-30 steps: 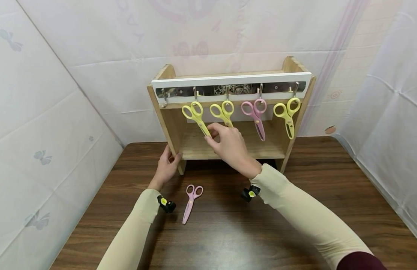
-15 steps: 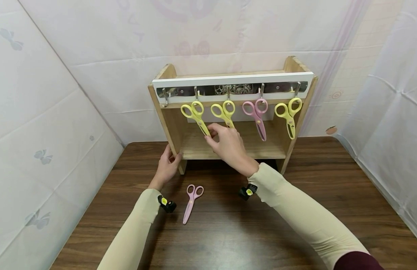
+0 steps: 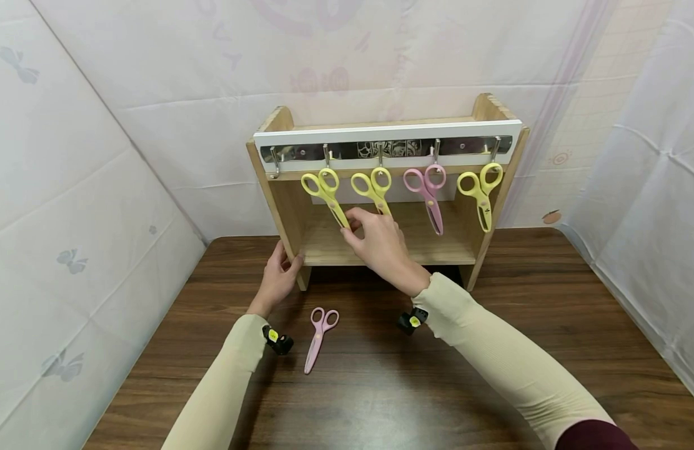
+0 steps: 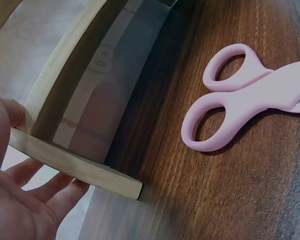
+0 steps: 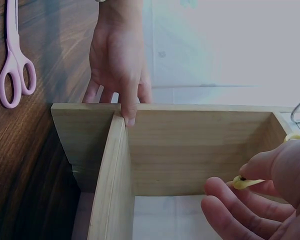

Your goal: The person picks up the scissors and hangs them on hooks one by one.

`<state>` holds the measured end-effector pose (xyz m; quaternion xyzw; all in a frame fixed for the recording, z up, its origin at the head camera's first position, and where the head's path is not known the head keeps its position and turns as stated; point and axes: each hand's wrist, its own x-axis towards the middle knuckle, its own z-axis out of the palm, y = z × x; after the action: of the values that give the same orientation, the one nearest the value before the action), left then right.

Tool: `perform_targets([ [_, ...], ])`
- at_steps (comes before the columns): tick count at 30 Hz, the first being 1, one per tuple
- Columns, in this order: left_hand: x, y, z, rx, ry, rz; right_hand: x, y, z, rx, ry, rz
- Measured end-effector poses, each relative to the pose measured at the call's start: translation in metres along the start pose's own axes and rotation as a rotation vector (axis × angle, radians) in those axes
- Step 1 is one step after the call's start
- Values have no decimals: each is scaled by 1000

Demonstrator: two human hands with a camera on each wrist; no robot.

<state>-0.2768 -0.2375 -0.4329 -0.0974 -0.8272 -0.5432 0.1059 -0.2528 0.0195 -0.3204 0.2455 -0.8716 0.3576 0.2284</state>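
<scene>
My right hand [image 3: 378,244] pinches the blade end of the leftmost yellow scissors [image 3: 327,190], whose handle loop is at the second hook. In the right wrist view the yellow blade tip [image 5: 245,183] shows between thumb and fingers. Behind that hand hang other yellow scissors [image 3: 371,185], their lower blades hidden. My left hand [image 3: 277,278] grips the left side panel of the wooden shelf [image 3: 285,212] near its bottom, thumb inside and fingers outside, as the left wrist view also shows. Pink scissors [image 3: 318,340] lie on the table in front of the shelf.
Darker pink scissors [image 3: 428,194] and further yellow scissors [image 3: 480,194] hang on the right hooks. The leftmost hook [image 3: 275,164] on the metal strip holds nothing. The shelf stands on a brown wooden table [image 3: 380,387], with pale cloth walls behind and at both sides.
The right wrist has shifted very slightly left and the view has moved a little. Both hands keep their holds, and the scissors stay in place.
</scene>
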Motion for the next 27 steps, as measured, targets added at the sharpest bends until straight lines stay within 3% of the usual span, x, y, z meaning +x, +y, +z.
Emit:
perform_targets([
  [11, 0, -1, 1, -1, 1, -3, -2, 0, 0, -34, -20, -3],
  [15, -1, -1, 1, -3, -1, -6, -3, 0, -1, -52, -44, 42],
  [21, -2, 0, 1, -6, -5, -15, -18, 5, 1, -111, -159, 140],
  [27, -1, 0, 0, -9, -10, -13, -43, 17, 11, -164, -280, 158],
])
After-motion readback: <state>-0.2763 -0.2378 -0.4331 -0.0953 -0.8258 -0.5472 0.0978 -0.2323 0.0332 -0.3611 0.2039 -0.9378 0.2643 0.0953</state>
